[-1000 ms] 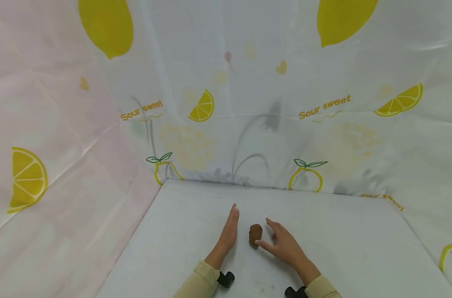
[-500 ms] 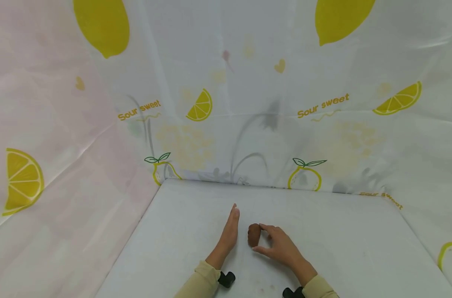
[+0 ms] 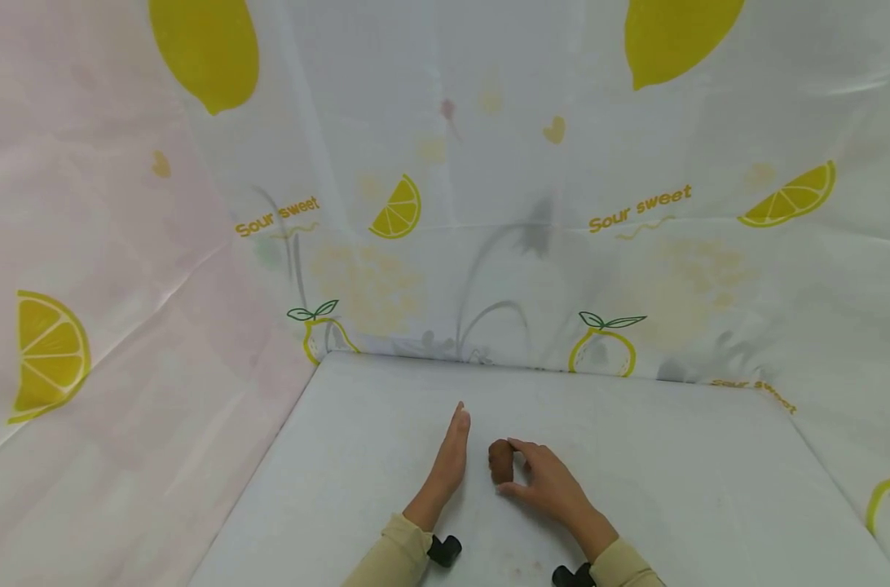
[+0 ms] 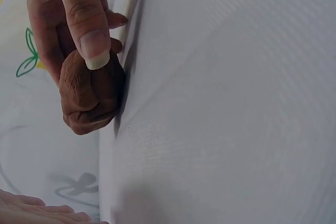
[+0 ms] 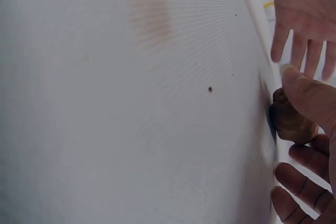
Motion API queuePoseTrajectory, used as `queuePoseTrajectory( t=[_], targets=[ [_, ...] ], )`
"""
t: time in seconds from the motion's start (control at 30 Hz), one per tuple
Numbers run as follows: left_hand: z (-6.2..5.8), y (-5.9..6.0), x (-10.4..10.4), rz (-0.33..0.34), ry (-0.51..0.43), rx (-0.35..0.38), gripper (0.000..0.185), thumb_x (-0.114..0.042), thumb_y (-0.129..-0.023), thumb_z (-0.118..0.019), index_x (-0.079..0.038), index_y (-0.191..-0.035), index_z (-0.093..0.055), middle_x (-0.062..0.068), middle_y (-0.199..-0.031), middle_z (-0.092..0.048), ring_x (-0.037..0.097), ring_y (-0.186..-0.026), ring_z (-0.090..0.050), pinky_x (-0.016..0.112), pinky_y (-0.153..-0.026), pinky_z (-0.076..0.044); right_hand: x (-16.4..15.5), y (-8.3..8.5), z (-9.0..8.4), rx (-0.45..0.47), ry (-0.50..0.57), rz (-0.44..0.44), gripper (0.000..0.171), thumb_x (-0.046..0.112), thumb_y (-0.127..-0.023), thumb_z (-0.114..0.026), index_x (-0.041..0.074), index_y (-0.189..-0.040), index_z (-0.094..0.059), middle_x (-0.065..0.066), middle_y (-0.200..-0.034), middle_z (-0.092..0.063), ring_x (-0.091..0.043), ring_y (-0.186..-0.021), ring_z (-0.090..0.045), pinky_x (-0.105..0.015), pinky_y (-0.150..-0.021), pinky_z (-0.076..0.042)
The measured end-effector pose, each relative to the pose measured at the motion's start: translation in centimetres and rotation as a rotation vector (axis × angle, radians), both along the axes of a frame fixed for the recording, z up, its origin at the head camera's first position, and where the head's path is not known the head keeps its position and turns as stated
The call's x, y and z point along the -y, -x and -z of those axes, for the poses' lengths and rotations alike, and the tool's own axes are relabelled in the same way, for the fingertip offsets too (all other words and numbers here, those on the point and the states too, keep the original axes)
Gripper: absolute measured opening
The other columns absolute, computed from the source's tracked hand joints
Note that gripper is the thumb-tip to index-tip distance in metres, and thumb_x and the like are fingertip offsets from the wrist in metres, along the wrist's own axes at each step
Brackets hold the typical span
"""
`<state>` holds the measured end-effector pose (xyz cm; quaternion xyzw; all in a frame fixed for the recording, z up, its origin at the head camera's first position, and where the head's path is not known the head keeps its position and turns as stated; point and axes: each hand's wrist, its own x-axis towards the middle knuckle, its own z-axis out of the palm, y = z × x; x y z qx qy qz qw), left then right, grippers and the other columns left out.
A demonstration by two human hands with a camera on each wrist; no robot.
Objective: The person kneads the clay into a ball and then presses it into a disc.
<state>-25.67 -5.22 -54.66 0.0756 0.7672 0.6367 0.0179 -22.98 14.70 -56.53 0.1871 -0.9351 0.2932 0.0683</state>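
A brown lump of modelling clay (image 3: pixel 500 462), creased and roughly rounded, sits on the white table between the two hands. My right hand (image 3: pixel 555 485) holds it from the right side, thumb at its near end and index finger at its far end. In the left wrist view the right thumb's nail overlaps the clay (image 4: pixel 86 95). My left hand (image 3: pixel 447 461) stands on edge to the left of the lump, fingers straight and palm turned toward it, with a gap between. The right wrist view shows that left palm (image 5: pixel 307 19) behind the clay (image 5: pixel 291 119).
A white table (image 3: pixel 636 440) spreads around both hands, with faint brownish smudges (image 3: pixel 526 564) near its front. Lemon-print sheeting (image 3: pixel 489 269) rises behind it and at both sides. Each wrist wears a small black camera, such as the left wrist camera (image 3: pixel 445 551).
My right hand's fingers have closed in from loosely spread to rest against the clay, which has turned slightly and shifted a touch left. The left hand has stayed in place.
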Motion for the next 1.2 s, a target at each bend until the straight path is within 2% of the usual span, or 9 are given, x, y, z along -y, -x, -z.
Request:
queuePoseTrajectory(
  t=[0.5, 0.67, 0.87, 1.2],
  targets=[
    [-0.4, 0.3, -0.2, 0.006, -0.028, -0.010, 0.070, -0.045, -0.112, -0.027, 0.004, -0.160, -0.018, 0.025, -0.166, -0.017, 0.040, -0.153, -0.014, 0.057, -0.122, -0.011, 0.0, -0.4, -1.1, 0.006, 0.054, 0.052, 0.074, 0.039, -0.078, -0.089, 0.006, -0.138, -0.060, -0.005, -0.127, -0.067, -0.016, -0.091, -0.064, -0.037, -0.080, -0.054],
    [-0.7, 0.2, -0.2, 0.013, -0.035, -0.011, 0.070, -0.046, -0.112, -0.027, 0.004, -0.160, -0.017, 0.025, -0.166, -0.017, 0.040, -0.153, -0.013, 0.058, -0.122, -0.010, 0.1, -0.6, -1.8, 0.032, 0.116, 0.059, 0.071, 0.040, -0.080, -0.087, 0.010, -0.139, -0.060, -0.002, -0.127, -0.067, -0.014, -0.090, -0.064, -0.035, -0.079, -0.054],
    [-0.8, 0.2, -0.4, 0.032, -0.024, -0.026, 0.072, -0.048, -0.112, -0.022, 0.004, -0.161, -0.015, 0.025, -0.166, -0.015, 0.041, -0.153, -0.012, 0.060, -0.121, -0.010, 0.4, -0.8, -2.7, 0.020, 0.172, 0.022, 0.069, 0.041, -0.082, -0.085, 0.011, -0.139, -0.060, 0.000, -0.125, -0.067, -0.014, -0.090, -0.064, -0.031, -0.077, -0.054],
    [-1.1, -0.2, -1.3, 0.066, -0.067, -0.024, 0.073, -0.051, -0.111, -0.019, 0.002, -0.162, -0.012, 0.022, -0.167, -0.013, 0.039, -0.154, -0.011, 0.060, -0.121, -0.012, 0.6, -1.3, -3.2, -0.024, 0.219, -0.075, 0.068, 0.044, -0.085, -0.082, 0.012, -0.140, -0.059, 0.001, -0.129, -0.065, -0.012, -0.093, -0.064, -0.034, -0.079, -0.056]
  ],
)
